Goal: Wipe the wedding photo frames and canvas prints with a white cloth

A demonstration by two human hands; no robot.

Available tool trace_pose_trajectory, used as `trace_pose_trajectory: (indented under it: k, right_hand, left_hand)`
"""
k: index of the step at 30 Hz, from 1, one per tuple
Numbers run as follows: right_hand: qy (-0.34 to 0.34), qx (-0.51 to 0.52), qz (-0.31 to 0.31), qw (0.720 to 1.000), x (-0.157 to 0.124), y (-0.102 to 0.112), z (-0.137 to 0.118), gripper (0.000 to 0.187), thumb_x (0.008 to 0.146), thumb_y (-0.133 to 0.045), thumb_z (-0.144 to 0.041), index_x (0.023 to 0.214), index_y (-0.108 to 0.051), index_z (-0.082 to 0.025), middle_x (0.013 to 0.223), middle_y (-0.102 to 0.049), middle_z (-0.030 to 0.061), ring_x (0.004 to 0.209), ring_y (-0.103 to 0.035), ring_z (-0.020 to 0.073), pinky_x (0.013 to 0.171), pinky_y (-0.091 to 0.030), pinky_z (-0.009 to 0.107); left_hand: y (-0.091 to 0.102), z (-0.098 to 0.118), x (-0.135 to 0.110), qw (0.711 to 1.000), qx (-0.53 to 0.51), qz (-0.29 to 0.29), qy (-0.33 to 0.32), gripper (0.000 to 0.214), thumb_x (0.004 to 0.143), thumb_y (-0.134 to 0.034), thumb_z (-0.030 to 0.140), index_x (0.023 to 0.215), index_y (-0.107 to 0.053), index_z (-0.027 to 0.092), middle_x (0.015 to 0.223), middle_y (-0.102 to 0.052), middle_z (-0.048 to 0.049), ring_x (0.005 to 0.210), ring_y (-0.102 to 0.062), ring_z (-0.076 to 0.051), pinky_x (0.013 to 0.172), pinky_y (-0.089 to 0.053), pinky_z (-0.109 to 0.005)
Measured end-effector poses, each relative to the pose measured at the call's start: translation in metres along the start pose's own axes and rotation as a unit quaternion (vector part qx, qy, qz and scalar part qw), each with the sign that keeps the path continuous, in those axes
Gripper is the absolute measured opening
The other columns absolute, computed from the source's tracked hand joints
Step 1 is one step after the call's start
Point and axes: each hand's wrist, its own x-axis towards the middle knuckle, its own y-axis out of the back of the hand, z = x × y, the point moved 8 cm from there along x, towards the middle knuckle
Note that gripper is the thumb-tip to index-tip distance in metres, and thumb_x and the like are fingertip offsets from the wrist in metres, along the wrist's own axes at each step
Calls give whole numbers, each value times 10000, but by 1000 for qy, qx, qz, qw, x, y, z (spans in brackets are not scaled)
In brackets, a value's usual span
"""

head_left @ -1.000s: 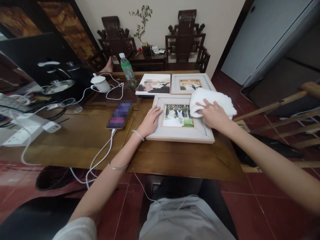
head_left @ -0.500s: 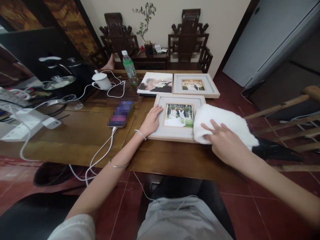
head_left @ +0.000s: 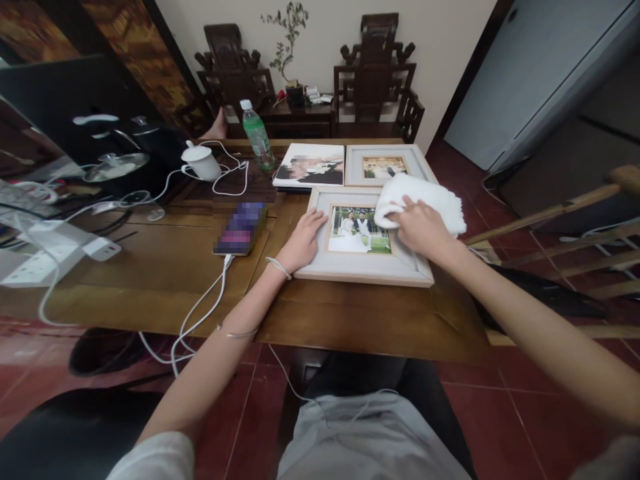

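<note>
Resting the left hand (head_left: pixel 303 243) on the left border of the frame (head_left: pixel 360 267), stretching its fingers flat over the surface without clenching. Wearing a thin band (head_left: pixel 279 268) on that wrist. Grasping a white cloth (head_left: pixel 430 199) in the right hand (head_left: pixel 420 227), bending the fingers into its folds, and covering the frame's upper right corner with it, just right of the photo (head_left: pixel 353 232). Having the frame lying flat on the table (head_left: pixel 350 317), near its right end and directly ahead of the body.

Seeing a second frame (head_left: pixel 387 151) lying just beyond, partly hidden behind the cloth, with any contact there being impossible to tell. Seeing a photo panel (head_left: pixel 320 167) lying beside that one, and a bottle (head_left: pixel 257 141) standing near the panel. Having a phone (head_left: pixel 240 230), plugged into a cable (head_left: pixel 227 265), lying left of the left hand. Seeing a lidded cup (head_left: pixel 201 164) standing farther back, with another person's bare foot (head_left: pixel 217 127) showing beyond.
</note>
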Motion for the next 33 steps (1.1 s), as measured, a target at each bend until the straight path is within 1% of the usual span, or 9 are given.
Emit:
trace_pose_trajectory:
  k: [4,9,12,18,22,25,27,30,33]
  right_hand:
    - [-8,2,47,999,35,-6,16,553,781,-439,-41,1289,-645,-109,1370,-587,180,1242,-491,366,957,-402,491]
    - [39,-21,-6,999,41,-22,-6,495,776,-423,-24,1180,-703,-87,1264,-645,197,1144,-545,353,955,-388,474]
    - [68,-16,-39,997,15,-14,-25,477,772,-421,-3,1121,-729,-109,1189,-676,189,1090,-581,331,925,-405,449]
    - [117,60,-168,977,-62,32,-62,476,752,-417,33,1029,-735,-186,895,-717,102,794,-655,249,706,-453,350]
    - [166,111,-171,965,-81,51,-92,453,754,-399,32,980,-720,-195,908,-722,94,815,-670,241,740,-480,337]
    - [138,108,-120,977,-62,41,-94,506,764,-413,24,1106,-717,-191,1019,-727,119,851,-672,239,749,-492,329]
    - [117,106,-81,984,-39,26,-84,551,769,-409,27,1202,-689,-166,1195,-692,147,1002,-655,267,820,-500,355]
    - [87,100,-37,991,4,2,-55,618,762,-375,48,1308,-619,-108,1488,-488,172,1320,-469,341,1013,-427,497]
    - [42,76,20,996,41,-10,-22,690,736,-375,58,1381,-559,-103,1596,-331,164,1425,-317,386,1070,-345,605]
  left_hand:
    - [2,1,0,1000,0,9,6,580,800,-394,-18,1343,-538,129,1446,-533,-140,1447,-368,-282,1201,-315,-556]
    - [1,0,1,1000,-2,12,14,561,803,-399,-8,1321,-559,137,1437,-544,-135,1440,-383,-279,1203,-314,-554]
    - [1,1,1,1000,-11,18,16,584,787,-410,-18,1326,-556,153,1435,-551,-120,1440,-383,-279,1198,-314,-574]
    - [0,3,2,999,-26,13,37,579,772,-410,-36,1314,-561,102,1441,-532,-174,1443,-377,-298,1205,-302,-573]
    - [0,4,2,999,-20,17,33,562,790,-408,-27,1314,-558,109,1438,-538,-168,1443,-380,-289,1205,-306,-565]
    - [1,5,1,999,-11,25,24,513,840,-408,7,1316,-558,129,1433,-549,-147,1441,-386,-273,1203,-316,-550]
    - [2,5,1,999,-8,24,24,453,891,-402,52,1309,-564,118,1429,-551,-160,1438,-390,-276,1202,-319,-543]
    - [2,6,2,999,-10,16,31,406,943,-388,111,1307,-569,124,1431,-549,-157,1438,-390,-272,1207,-315,-530]
    - [3,6,2,999,-16,12,35,399,952,-389,126,1308,-570,127,1435,-544,-158,1442,-384,-268,1210,-307,-527]
